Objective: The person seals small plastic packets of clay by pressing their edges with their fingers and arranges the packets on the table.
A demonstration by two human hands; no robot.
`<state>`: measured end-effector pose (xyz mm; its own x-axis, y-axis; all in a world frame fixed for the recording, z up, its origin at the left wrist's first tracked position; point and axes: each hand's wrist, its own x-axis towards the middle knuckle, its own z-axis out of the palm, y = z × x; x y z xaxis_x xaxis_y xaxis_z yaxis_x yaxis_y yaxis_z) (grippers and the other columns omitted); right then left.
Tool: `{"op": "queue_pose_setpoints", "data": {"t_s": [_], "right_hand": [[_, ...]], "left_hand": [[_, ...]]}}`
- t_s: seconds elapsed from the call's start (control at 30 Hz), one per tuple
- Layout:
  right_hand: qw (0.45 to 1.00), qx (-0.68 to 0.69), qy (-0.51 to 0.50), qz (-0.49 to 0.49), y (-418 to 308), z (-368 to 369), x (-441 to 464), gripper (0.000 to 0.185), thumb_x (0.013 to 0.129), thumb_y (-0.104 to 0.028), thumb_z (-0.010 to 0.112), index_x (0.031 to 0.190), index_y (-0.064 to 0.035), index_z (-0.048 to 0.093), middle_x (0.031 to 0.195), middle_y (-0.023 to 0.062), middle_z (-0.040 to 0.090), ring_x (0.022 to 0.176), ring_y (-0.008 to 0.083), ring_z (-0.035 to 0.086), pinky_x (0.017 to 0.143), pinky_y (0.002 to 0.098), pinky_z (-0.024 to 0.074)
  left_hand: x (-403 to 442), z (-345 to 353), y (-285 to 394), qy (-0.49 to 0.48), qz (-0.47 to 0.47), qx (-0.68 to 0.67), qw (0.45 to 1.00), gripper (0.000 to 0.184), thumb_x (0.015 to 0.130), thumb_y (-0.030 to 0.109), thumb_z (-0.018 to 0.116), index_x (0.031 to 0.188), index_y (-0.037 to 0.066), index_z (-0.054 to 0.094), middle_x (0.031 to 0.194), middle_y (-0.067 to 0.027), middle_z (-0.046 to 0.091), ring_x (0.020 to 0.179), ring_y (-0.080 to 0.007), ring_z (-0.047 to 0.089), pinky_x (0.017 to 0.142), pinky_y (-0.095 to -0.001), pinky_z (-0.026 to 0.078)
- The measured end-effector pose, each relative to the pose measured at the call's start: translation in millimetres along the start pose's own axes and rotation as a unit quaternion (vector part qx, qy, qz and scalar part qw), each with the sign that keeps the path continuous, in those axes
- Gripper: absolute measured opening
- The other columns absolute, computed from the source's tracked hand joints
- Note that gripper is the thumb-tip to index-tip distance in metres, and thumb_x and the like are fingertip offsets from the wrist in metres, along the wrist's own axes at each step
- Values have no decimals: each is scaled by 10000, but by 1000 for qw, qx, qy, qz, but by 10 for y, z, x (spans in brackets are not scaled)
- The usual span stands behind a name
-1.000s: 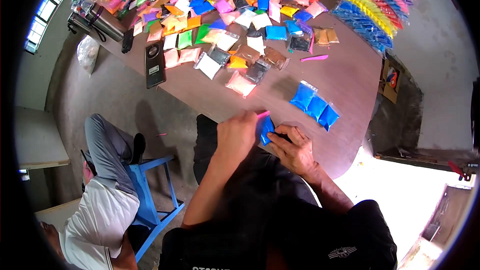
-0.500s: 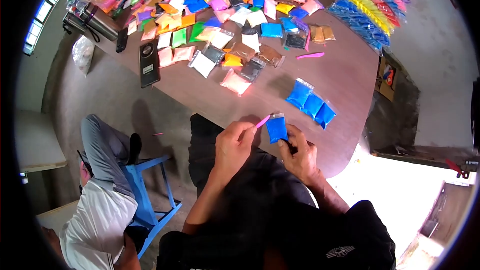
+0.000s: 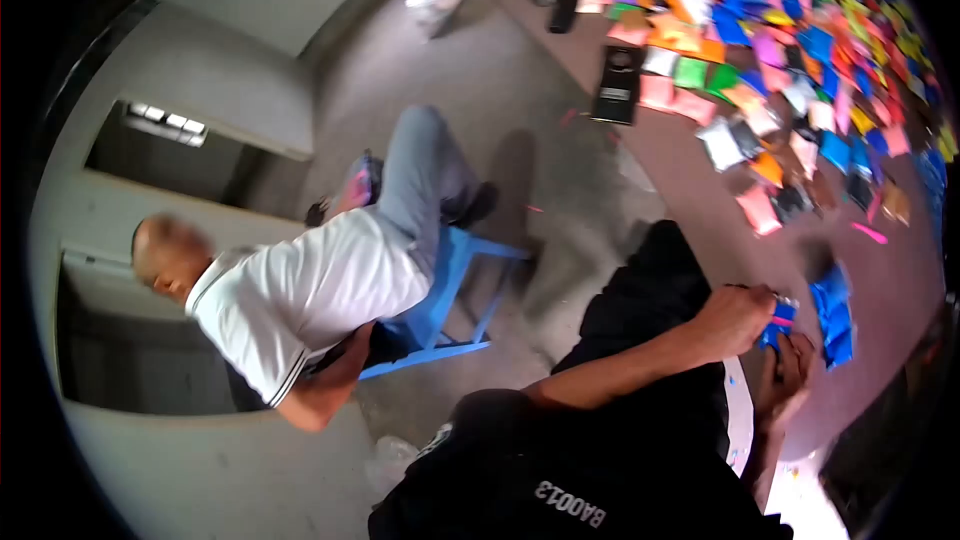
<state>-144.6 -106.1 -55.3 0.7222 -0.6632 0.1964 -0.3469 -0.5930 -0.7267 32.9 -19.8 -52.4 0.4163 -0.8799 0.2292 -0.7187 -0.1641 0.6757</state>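
Observation:
My left hand [image 3: 738, 323] is closed, its fingertips at the small blue packet [image 3: 771, 337]. A thin pink plastic stick [image 3: 783, 320] comes out of this grip and lies across the packet's upper part. From the near side, my right hand [image 3: 788, 376] pinches the packet's lower end. Both hands are over the near edge of the brown table [image 3: 720, 225]. Just to the right lie several blue packets [image 3: 832, 318] side by side, blurred by motion.
Many colourful packets [image 3: 770, 50] cover the far part of the table. A black phone [image 3: 615, 85] lies by its left edge, and a pink plastic tool [image 3: 870, 233] near the packets. To the left, a person in a white shirt [image 3: 310, 275] sits on a blue stool [image 3: 440, 305].
The view has swung left, so the table and hands now appear farther right and the seated person is fully visible. My left hand has brought the pink stick across the blue packet.

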Motion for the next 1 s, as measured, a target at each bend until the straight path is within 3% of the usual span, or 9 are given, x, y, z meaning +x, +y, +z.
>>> {"op": "queue_pose_setpoints", "data": {"t_s": [0.1,0.23,0.3,0.43,0.5,0.57,0.77,0.9,1.0], "right_hand": [[999,-41,7,-8,-62,45,15,214,965,-124,644,1111,22,697,1165,190,604,1121,333,584,1075,439,385],[999,-41,-10,5,40,57,-54,196,977,-120,626,1098,17,698,1209,188,592,1164,333,560,1100,445,358],[995,86,19,43,128,132,-93,220,997,-137,603,1098,38,688,1259,181,575,1203,322,538,1109,440,356],[998,64,4,29,90,72,-34,265,1013,-134,578,1132,86,664,1279,191,549,1220,312,531,1099,437,374],[1000,-13,-24,15,80,54,-5,260,1012,-123,570,1130,87,667,1271,203,543,1200,324,536,1085,440,377],[997,-55,-15,-47,240,48,-58,368,1058,-283,501,1197,24,650,1199,206,604,1184,341,556,1116,473,341],[997,-32,-9,-64,125,13,-50,345,1054,-264,512,1190,21,651,1194,199,603,1185,337,555,1117,502,331],[996,-27,-5,-83,242,34,-44,335,1050,-270,526,1198,1,656,1205,190,608,1171,328,571,1133,512,309],[998,-53,-12,-44,124,33,-14,295,1034,-236,556,1171,-3,674,1216,184,612,1144,318,590,1124,493,334]], "left_hand": [[45,-36,-116,40,-13,-7,999,140,911,148,635,894,19,583,848,-150,622,779,-377,659,634,-475,518],[61,-102,-192,49,-45,26,997,148,901,148,638,867,20,571,841,-152,611,788,-374,653,634,-475,514],[47,-79,-160,63,-22,-18,998,148,891,144,637,847,20,570,832,-158,608,770,-376,647,633,-477,512],[11,74,97,7,16,-35,999,153,837,128,659,812,-3,585,833,-171,624,771,-383,658,652,-463,519],[53,58,95,8,18,-12,1000,153,824,120,664,817,-14,592,833,-171,631,773,-382,661,662,-455,523],[111,48,74,7,24,5,1000,155,810,112,669,822,-25,598,833,-170,638,775,-380,665,671,-448,527],[261,211,-241,62,11,3,998,145,789,95,672,844,-24,610,827,-163,641,769,-371,662,663,-448,519],[91,53,-4,52,0,-28,998,127,821,95,643,840,-22,600,832,-166,639,765,-373,652,665,-460,516],[-51,102,128,33,12,-32,999,121,831,94,636,847,-20,598,828,-170,635,759,-374,651,664,-464,516]]}}
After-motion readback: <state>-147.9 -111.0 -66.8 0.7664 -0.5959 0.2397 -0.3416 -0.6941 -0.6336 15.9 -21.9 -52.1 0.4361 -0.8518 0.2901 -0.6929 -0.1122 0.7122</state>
